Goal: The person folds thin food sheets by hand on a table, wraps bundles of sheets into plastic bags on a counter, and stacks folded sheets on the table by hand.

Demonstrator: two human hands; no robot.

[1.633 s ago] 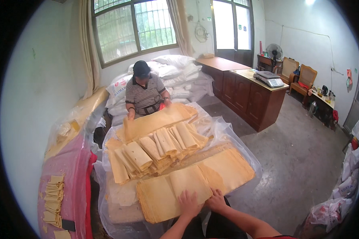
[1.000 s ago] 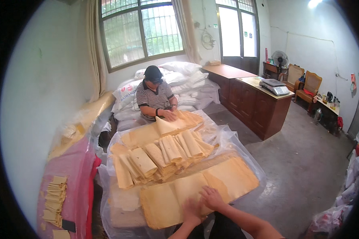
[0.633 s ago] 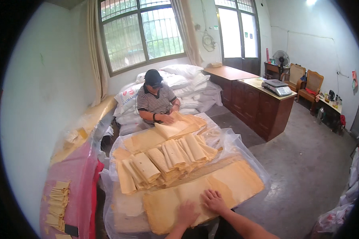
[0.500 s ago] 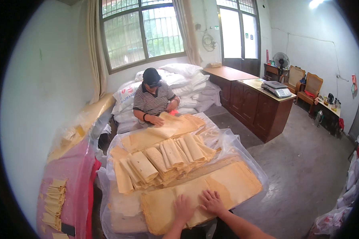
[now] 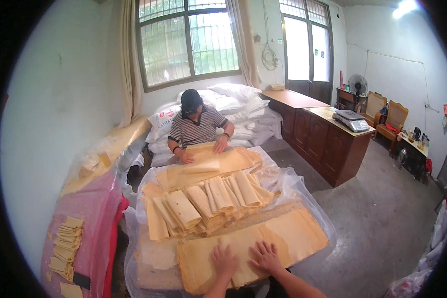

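A long stack of thin, tan, flexible sheets (image 5: 293,236), which look like bean curd skin, lies along the near side of the table. On its left part my left hand (image 5: 225,260) rests flat, fingers stretched out and pointing away from me. My right hand (image 5: 266,257) lies just to its right, palm down with the fingers spread. Neither hand grips anything. Beyond the stack is a row of folded sheet bundles (image 5: 203,201), overlapping side by side. Farther off, a wide sheet pile (image 5: 188,174) lies before a co-worker (image 5: 197,124), whose two hands press on it.
Clear plastic film (image 5: 325,218) hangs over the table's edges. White sacks (image 5: 248,116) are heaped behind the co-worker. A brown wooden counter (image 5: 328,144) with a scale (image 5: 351,120) stands at right. Small folded pieces (image 5: 67,243) lie on a pink plastic-covered surface (image 5: 92,213) at left.
The view has shifted slightly. My hands stay flat on the stack in nearly the same place. The co-worker's right-side hand has come down from the chest onto the far pile, flattening the lifted sheet.
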